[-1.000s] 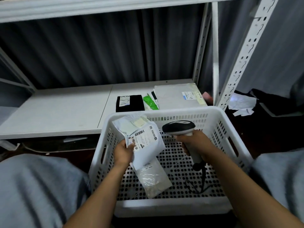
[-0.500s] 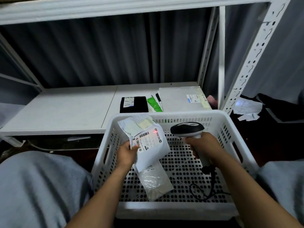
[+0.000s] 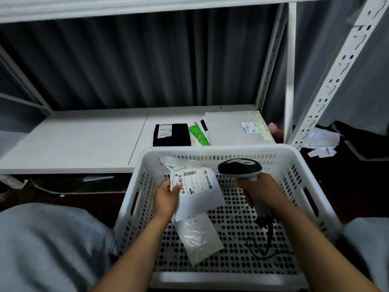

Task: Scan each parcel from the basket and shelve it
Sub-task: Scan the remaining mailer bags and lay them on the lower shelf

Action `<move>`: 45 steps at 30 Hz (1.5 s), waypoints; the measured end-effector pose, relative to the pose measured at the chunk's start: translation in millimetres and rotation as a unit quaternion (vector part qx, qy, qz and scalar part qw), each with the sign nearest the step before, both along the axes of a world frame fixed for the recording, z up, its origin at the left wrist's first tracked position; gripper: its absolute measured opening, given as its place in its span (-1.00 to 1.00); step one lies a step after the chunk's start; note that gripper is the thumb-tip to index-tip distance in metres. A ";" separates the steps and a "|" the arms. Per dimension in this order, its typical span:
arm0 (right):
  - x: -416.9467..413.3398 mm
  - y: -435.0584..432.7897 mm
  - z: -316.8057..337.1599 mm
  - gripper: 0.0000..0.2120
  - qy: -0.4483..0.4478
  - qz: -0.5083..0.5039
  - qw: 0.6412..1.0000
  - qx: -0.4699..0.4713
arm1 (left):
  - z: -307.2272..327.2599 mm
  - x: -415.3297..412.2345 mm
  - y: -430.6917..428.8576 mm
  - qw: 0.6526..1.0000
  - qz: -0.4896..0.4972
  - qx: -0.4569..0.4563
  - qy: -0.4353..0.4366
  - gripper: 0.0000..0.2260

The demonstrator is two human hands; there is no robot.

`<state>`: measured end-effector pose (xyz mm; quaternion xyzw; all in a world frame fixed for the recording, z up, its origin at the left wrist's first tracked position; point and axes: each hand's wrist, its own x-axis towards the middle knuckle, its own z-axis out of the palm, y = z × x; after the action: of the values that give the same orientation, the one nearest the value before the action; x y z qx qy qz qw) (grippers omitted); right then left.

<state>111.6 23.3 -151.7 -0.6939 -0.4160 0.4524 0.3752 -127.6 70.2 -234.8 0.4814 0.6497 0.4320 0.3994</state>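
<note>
My left hand grips the left edge of a white parcel, holding it above the white perforated basket with its barcode label facing up. My right hand is wrapped round the handle of a black-and-white barcode scanner, whose head points left at the label from close by. A clear plastic parcel lies on the basket floor under the held one. On the white shelf beyond lie a black parcel, a green packet and a large grey parcel.
The scanner's black cable coils on the basket floor at the right. White slotted shelf uprights rise at the right, with crumpled paper on the dark floor behind them. My grey-clad knees flank the basket.
The red scan dot seen on the label half a second ago is gone. The parcel and scanner stay close together over the basket; the view has shifted slightly.
</note>
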 end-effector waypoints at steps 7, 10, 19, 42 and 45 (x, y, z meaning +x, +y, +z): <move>-4.5 44.7 -12.7 -0.66 0.050 -0.057 0.997 0.000 | 38.6 -12.3 88.1 0.996 -0.016 0.092 -0.017 -0.82; -11.6 71.5 -18.5 -0.68 0.070 -0.075 0.995 0.006 | 57.4 -29.2 140.1 0.993 -0.004 0.115 -0.012 -0.84; -45.9 198.6 -29.5 -0.79 0.095 -0.046 0.994 0.003 | 9.0 -53.7 287.0 0.999 -0.009 0.054 0.003 -0.66; -41.8 140.6 -59.6 -0.72 -0.104 0.071 0.991 -0.042 | -4.0 -44.3 207.0 0.953 -0.109 0.140 0.247 -0.72; -34.1 107.0 -74.3 -0.67 -0.140 0.091 0.983 -0.072 | -39.8 -28.4 143.0 0.952 -0.105 0.123 0.259 -0.72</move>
<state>77.5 130.3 -226.0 -0.7345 -0.4925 0.4119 0.2196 -156.0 213.2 -274.7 0.6877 0.6181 0.3250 0.1982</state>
